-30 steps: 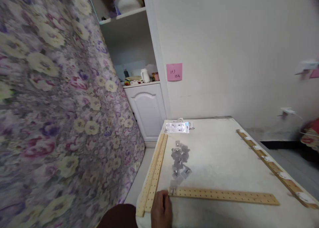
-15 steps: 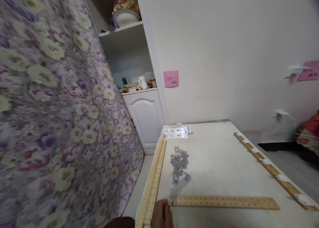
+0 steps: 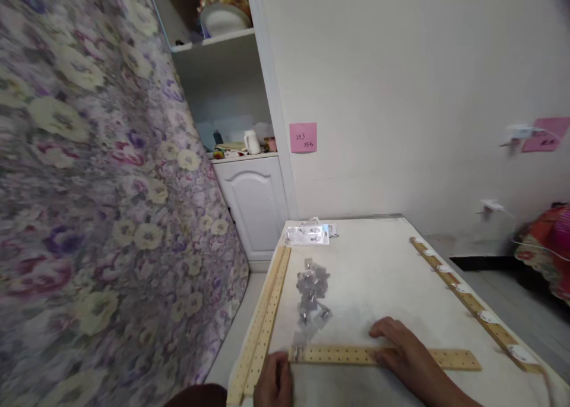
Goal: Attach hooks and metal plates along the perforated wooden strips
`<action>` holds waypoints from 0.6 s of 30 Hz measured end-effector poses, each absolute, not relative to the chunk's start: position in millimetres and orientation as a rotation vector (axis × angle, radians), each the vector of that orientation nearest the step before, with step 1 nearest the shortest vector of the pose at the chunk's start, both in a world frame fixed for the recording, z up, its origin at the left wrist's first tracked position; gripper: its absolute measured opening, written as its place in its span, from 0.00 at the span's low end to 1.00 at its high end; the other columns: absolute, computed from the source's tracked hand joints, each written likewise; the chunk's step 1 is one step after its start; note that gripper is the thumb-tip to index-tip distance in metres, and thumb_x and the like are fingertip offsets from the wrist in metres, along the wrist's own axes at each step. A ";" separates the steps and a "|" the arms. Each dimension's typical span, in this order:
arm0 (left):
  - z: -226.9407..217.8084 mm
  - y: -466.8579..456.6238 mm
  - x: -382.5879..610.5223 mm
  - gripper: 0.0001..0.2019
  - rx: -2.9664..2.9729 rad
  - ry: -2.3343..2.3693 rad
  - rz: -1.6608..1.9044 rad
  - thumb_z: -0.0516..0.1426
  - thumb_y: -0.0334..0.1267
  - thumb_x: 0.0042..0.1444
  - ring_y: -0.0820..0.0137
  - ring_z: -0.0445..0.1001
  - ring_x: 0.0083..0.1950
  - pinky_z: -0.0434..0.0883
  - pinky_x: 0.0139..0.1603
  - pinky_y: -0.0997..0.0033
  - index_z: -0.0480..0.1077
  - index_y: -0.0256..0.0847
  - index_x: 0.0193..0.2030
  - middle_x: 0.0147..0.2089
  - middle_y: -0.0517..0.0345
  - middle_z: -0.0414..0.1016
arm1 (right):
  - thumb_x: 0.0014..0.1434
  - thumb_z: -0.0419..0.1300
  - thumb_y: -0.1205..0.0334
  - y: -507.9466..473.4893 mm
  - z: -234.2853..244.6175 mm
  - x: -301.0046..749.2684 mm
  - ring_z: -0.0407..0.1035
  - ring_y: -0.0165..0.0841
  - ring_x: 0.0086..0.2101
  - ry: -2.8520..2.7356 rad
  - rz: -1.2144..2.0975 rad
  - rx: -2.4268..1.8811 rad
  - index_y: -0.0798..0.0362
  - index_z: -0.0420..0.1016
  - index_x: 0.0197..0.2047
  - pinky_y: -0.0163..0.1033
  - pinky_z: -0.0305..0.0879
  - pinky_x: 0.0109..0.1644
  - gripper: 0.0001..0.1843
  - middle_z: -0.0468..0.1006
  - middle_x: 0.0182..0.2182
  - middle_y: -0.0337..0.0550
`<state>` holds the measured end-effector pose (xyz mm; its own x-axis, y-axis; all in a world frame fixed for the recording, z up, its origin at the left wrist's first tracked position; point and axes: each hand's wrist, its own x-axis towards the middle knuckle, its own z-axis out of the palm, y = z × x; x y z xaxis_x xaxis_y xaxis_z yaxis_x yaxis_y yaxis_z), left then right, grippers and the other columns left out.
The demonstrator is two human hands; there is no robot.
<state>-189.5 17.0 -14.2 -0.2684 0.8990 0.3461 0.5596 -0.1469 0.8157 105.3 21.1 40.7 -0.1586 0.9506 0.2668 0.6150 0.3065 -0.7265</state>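
On a white surface (image 3: 351, 282), a perforated wooden strip (image 3: 336, 355) lies crosswise, its middle beneath a half-open right hand (image 3: 404, 349), contact unclear; the left hand (image 3: 272, 380) is loosely curled by its left end, contents hidden; small clear packets (image 3: 313, 283) sit heaped beyond.

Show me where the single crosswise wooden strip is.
In the head view, the strip lies low across the table, its left end beside the left hand.
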 end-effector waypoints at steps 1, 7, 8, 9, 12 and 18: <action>-13.7 16.7 -187.9 0.15 1.619 1.784 1.391 0.50 0.51 0.54 0.68 0.73 0.32 0.69 0.34 0.73 0.70 0.44 0.33 0.29 0.60 0.75 | 0.50 0.59 0.61 21.6 19.9 110.7 0.67 0.40 0.44 -1.920 0.594 -1.453 0.49 0.73 0.41 0.45 0.62 0.49 0.13 0.74 0.43 0.46; -9.3 14.6 -184.5 0.17 1.548 1.782 1.400 0.51 0.54 0.53 0.67 0.73 0.30 0.69 0.31 0.72 0.70 0.43 0.33 0.28 0.59 0.75 | 0.49 0.60 0.59 20.4 -20.2 129.5 0.64 0.41 0.47 -2.042 0.561 -1.570 0.49 0.73 0.47 0.44 0.59 0.51 0.19 0.71 0.47 0.47; -8.8 14.0 -184.9 0.17 1.526 1.787 1.396 0.52 0.54 0.52 0.67 0.72 0.29 0.68 0.30 0.72 0.70 0.42 0.33 0.27 0.59 0.75 | 0.50 0.59 0.58 20.9 -18.6 129.6 0.65 0.41 0.46 -2.052 0.569 -1.565 0.48 0.73 0.46 0.44 0.59 0.50 0.18 0.71 0.45 0.47; -8.5 13.4 -185.2 0.17 1.497 1.792 1.395 0.52 0.54 0.52 0.68 0.72 0.28 0.67 0.28 0.72 0.70 0.42 0.34 0.26 0.60 0.74 | 0.51 0.58 0.58 21.3 -16.9 129.3 0.65 0.40 0.45 -2.065 0.580 -1.556 0.48 0.73 0.45 0.43 0.60 0.49 0.16 0.72 0.44 0.46; -10.2 11.5 -186.4 0.15 1.406 1.793 1.394 0.53 0.53 0.52 0.70 0.68 0.24 0.65 0.26 0.74 0.68 0.43 0.35 0.21 0.65 0.69 | 0.54 0.56 0.57 20.4 -13.9 127.8 0.65 0.39 0.43 -2.093 0.608 -1.526 0.47 0.73 0.43 0.42 0.60 0.47 0.13 0.72 0.41 0.45; -23.2 9.0 -190.0 0.11 1.370 1.717 1.369 0.51 0.47 0.56 0.73 0.65 0.24 0.63 0.28 0.76 0.65 0.43 0.37 0.20 0.69 0.63 | 0.57 0.55 0.52 17.6 -17.5 121.9 0.65 0.39 0.42 -2.095 0.656 -1.500 0.47 0.74 0.44 0.42 0.60 0.47 0.14 0.72 0.40 0.46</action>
